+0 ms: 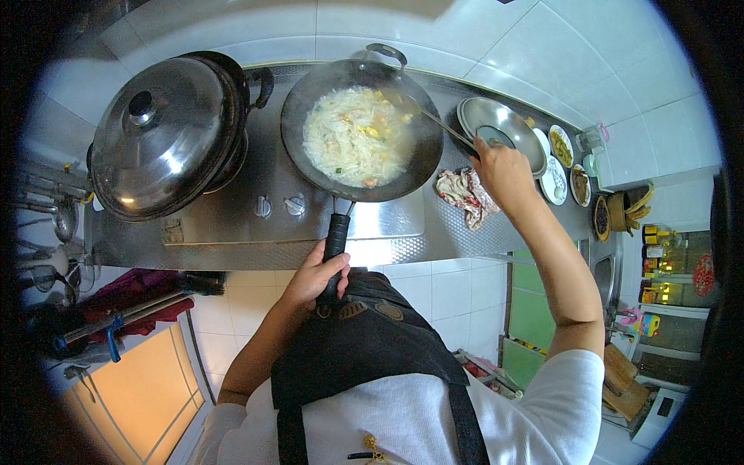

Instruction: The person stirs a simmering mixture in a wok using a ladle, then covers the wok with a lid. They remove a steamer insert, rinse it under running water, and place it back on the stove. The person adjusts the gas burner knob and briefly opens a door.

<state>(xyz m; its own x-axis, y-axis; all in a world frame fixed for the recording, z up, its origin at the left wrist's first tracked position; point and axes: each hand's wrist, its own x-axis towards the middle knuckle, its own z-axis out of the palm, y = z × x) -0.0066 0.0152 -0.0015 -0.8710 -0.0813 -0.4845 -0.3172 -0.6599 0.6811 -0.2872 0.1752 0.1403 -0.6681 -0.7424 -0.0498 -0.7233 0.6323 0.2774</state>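
A dark wok [428, 168] sits over the stove in front of me. Inside it steams a pale mix of shredded food [349, 136] in broth, with yellow bits that look like egg. My left hand [321, 276] is wrapped around the wok's black handle [337, 238]. Off to the right, my right hand [504, 174] grips a long-handled metal spatula or ladle [444, 127]. Its head dips into the right side of the food, partly hidden by steam and broth. Below that hand lies a crumpled patterned cloth [465, 195].
A large lidded pot [168, 151] fills the counter's left side. Right of the wok stand a steel basin [526, 136], a white plate [552, 185] and small dishes of food [561, 145]. Stove knobs [294, 206] line the front. Utensils [64, 224] hang at far left.
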